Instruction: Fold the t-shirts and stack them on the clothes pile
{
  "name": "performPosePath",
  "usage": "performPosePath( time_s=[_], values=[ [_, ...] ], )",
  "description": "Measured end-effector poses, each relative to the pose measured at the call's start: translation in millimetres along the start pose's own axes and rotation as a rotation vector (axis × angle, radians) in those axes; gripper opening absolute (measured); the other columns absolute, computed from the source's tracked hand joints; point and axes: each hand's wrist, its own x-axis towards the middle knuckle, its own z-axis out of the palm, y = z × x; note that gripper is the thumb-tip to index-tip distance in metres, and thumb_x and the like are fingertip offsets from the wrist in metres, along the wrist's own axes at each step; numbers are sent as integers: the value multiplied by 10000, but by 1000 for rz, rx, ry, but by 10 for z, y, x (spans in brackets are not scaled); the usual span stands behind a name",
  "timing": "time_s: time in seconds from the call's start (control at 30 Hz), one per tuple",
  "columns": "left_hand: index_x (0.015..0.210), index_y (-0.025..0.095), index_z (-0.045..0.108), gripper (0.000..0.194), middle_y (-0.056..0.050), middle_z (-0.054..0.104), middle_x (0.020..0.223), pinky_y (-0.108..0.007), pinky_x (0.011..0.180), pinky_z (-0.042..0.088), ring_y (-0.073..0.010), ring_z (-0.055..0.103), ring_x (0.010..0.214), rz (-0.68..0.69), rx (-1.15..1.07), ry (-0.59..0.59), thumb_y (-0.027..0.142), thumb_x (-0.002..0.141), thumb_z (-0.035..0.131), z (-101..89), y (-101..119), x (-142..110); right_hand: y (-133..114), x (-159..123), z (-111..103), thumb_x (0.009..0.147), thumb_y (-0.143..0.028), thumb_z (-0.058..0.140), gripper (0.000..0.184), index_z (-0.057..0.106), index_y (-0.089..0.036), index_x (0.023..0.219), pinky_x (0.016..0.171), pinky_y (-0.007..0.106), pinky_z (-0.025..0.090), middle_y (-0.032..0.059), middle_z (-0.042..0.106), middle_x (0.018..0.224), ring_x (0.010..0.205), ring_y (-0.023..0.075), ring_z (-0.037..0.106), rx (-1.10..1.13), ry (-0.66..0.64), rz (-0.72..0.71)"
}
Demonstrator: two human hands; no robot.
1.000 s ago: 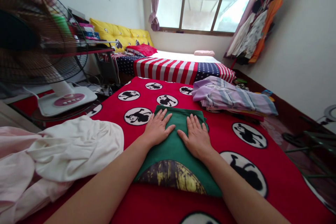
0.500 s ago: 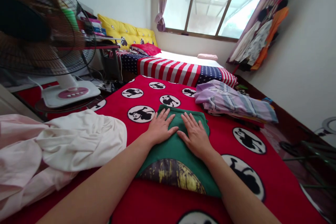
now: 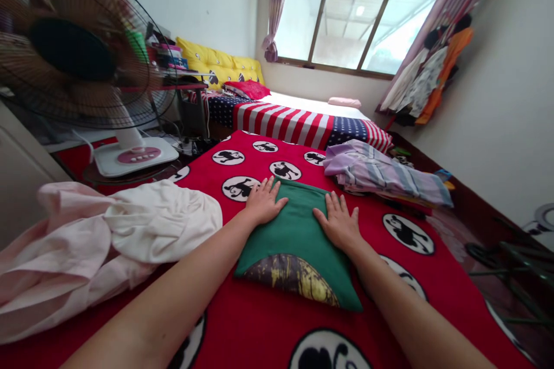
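Cloth (image 3: pixel 298 228), green and folded into a flat panel, lies on a red cover (image 3: pixel 255 337) printed with black figures in white circles, straight in front of the person. The panel is narrower at its far edge than at its near one, and its near part shows a curved dark and gold print (image 3: pixel 294 278).

The left hand (image 3: pixel 265 203) lies palm down at the far left of the panel, its fingers (image 3: pixel 265 187) stretched out and a little apart, the thumb angled inward over the green. The right hand (image 3: pixel 340 222) lies palm down along the right edge, near the far corner, with fingers (image 3: pixel 337 203) extended and spread and the thumb also pointing inward. Neither set of fingers pinches anything; a strip of bare green runs between the two hands.

To the left, just beside the left forearm, a white garment (image 3: pixel 164 222) lies loosely bunched against pale pink fabric (image 3: pixel 82 242). Beyond the right hand sits a pile of folded clothes (image 3: pixel 385 170), lilac and grey plaid on top. A fan (image 3: pixel 71 49) stands at the far left. Behind the red cover is a bed (image 3: pixel 285 122) with a stars-and-stripes cover, under a window (image 3: pixel 352 17).
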Motion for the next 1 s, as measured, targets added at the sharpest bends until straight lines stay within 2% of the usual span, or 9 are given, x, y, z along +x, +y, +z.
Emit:
performPosePath(
  time_s=[0.13, 0.27, 0.33, 0.43, 0.57, 0.7, 0.83, 0.93, 1.0],
  values=[
    [1471, 178, 335, 729, -137, 180, 1569, -514, 1149, 135, -308, 165, 1449, 57, -76, -35, 616, 890, 384, -12, -45, -3, -164, -381, -322, 958, -489, 353, 511, 546, -196, 1329, 1119, 639, 86, 110, 353, 1522, 1452, 302, 166, -36, 72, -259],
    [1419, 180, 430, 676, -134, 260, 1548, -503, 1156, 139, -300, 216, 1438, 62, -180, 57, 564, 865, 480, -16, -86, -60, -404, -1008, -443, 858, -617, 496, 622, 491, -264, 1370, 1104, 592, 266, 79, 373, 1515, 1405, 290, 312, 138, -58, -614],
    [1345, 178, 528, 585, -121, 359, 1510, -458, 1158, 189, -284, 315, 1402, 68, -266, 124, 489, 849, 538, -33, -112, -103, -483, -1217, -344, 818, -607, 571, 704, 443, -253, 1413, 1079, 623, 294, 92, 331, 1531, 1422, 336, 254, 132, -89, -673],
    [1205, 164, 649, 404, -100, 588, 1328, -359, 1081, 368, -237, 540, 1230, 51, -427, 220, 329, 865, 507, -93, -166, -162, -515, -1295, -140, 889, -379, 570, 546, 464, -226, 1403, 1074, 598, 331, 95, 342, 1523, 1425, 338, 236, 88, -5, -674],
    [1097, 155, 707, 344, -89, 721, 1082, -352, 950, 492, -231, 659, 1022, -2, -613, 310, 241, 858, 474, -172, -215, -208, -473, -1153, -110, 913, -200, 508, 387, 573, -180, 1294, 1027, 455, 453, 111, 559, 1364, 1311, 284, 465, 187, 81, -698],
    [1084, 136, 707, 333, -98, 719, 1089, -339, 933, 502, -234, 659, 1031, -21, -752, 363, 276, 861, 503, -183, -244, -200, -408, -942, -490, 946, -310, 445, 321, 631, -209, 1188, 835, 335, 558, 61, 733, 1055, 945, 219, 701, 541, 119, -547],
    [1108, 115, 690, 386, -112, 702, 1132, -328, 973, 474, -232, 636, 1090, -41, -862, 402, 351, 903, 464, -170, -283, -169, -345, -720, -1123, 846, -474, 561, 374, 689, -178, 1036, 692, 353, 577, 51, 745, 852, 815, 257, 708, 934, 196, -207],
    [1090, 129, 695, 386, -109, 701, 1136, -329, 984, 462, -231, 632, 1102, -45, -921, 402, 369, 914, 450, -167, -287, -162, -321, -611, -1619, 802, -456, 605, 341, 687, -183, 989, 598, 387, 580, 54, 734, 733, 692, 266, 710, 1221, 139, 56],
    [1082, 131, 696, 385, -111, 710, 1111, -327, 971, 469, -230, 639, 1087, -41, -951, 391, 376, 916, 448, -164, -276, -162, -297, -576, -1905, 809, -422, 598, 283, 693, -181, 924, 587, 405, 582, 65, 724, 684, 639, 263, 705, 1250, 161, 81]
  ],
)
